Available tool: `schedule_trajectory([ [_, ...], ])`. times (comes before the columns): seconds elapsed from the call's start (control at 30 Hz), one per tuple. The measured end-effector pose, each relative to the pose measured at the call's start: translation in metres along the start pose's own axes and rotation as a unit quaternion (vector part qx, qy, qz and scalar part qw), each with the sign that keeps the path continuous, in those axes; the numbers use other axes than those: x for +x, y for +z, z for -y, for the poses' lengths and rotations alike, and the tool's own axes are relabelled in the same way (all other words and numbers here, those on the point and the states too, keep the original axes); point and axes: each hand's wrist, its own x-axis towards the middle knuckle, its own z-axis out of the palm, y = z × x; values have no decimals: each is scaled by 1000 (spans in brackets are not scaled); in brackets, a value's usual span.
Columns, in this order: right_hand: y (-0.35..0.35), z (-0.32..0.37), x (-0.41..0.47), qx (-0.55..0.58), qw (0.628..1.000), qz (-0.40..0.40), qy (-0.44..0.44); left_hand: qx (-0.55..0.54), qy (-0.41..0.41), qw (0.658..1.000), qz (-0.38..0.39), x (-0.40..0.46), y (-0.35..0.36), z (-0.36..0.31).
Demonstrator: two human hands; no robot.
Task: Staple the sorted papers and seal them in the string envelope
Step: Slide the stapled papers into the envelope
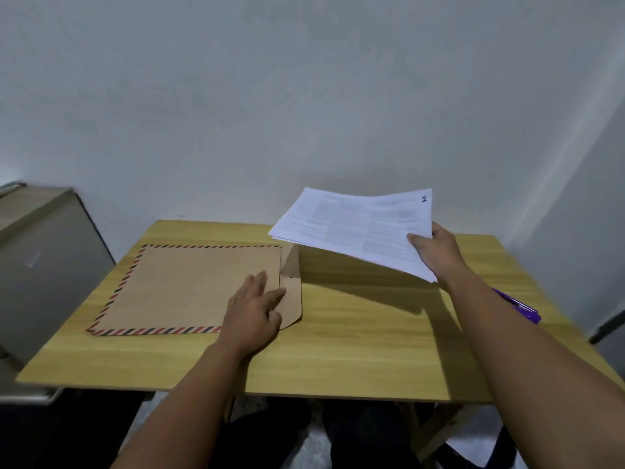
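A plain pale wall backs the small wooden table (355,333) where I sit, and that bare top gives me room to work. The papers (355,221) are in my right hand (436,248), pinched at their near right corner between thumb and fingers and held up off the table, tilted down toward the left so their far edge aims at the mouth of the envelope (189,286). I judge this to be the loading step; whether a staple is already in I cannot tell, and I see no stapler. The envelope lies flat on the left half of the table, striped border around it, its flap (291,292) folded open to the right and lying on the wood so the mouth faces the sheets. My left hand (253,316) rests palm down, fingers spread and holding nothing, on the envelope's near right corner by the flap, pinning it so it will not slide when the sheets push in. A purple pen (517,306) lies off by the right edge, beyond my forearm and out of the way.
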Motion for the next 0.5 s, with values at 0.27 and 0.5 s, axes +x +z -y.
schedule_trajectory([
  [0.27,17,-43,-14,-76,992,92,47,-20,-72,997,-12,16,-25,0],
  [0.5,-5,-68,-14,-20,994,49,94,126,-92,985,77,29,-21,-16],
])
